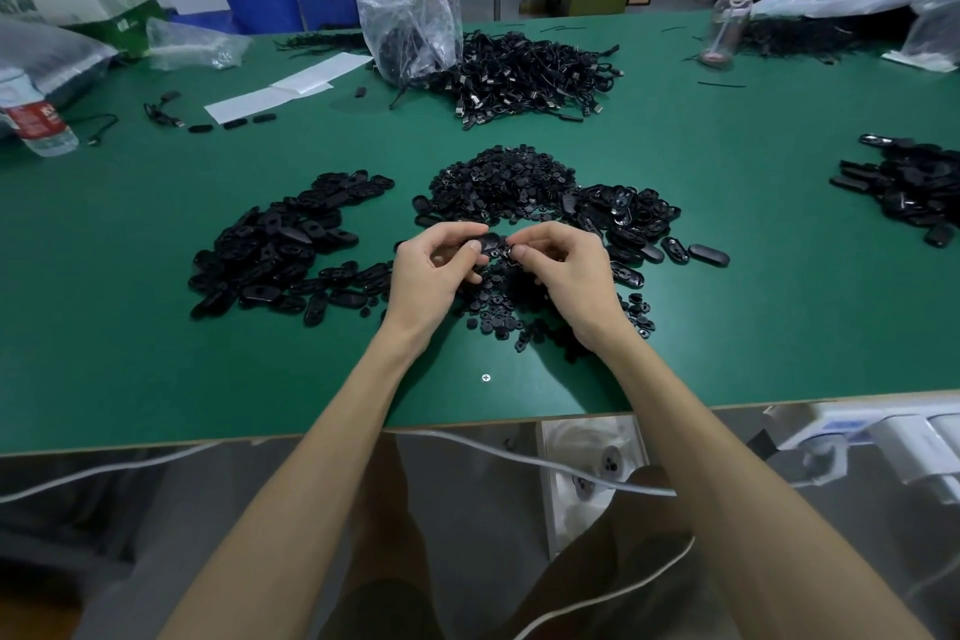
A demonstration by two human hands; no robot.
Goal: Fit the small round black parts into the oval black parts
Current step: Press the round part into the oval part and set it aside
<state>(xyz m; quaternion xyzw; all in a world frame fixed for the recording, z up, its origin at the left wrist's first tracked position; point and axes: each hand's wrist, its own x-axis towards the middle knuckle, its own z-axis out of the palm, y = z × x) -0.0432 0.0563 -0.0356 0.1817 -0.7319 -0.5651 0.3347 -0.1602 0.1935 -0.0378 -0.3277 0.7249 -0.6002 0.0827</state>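
Left hand point(434, 268) and right hand point(563, 270) pinch one oval black part point(491, 241) between their fingertips. They hold it over scattered small round black parts point(493, 314) on the green table point(753, 286), near its middle.

Both forearms bare, extended forward and converging, left hand point(434, 270) curled, thumb and forefinger pinching one end of oval black part point(491, 242), right hand point(563, 270) curled, pinching opposite end, fingertips nearly meeting
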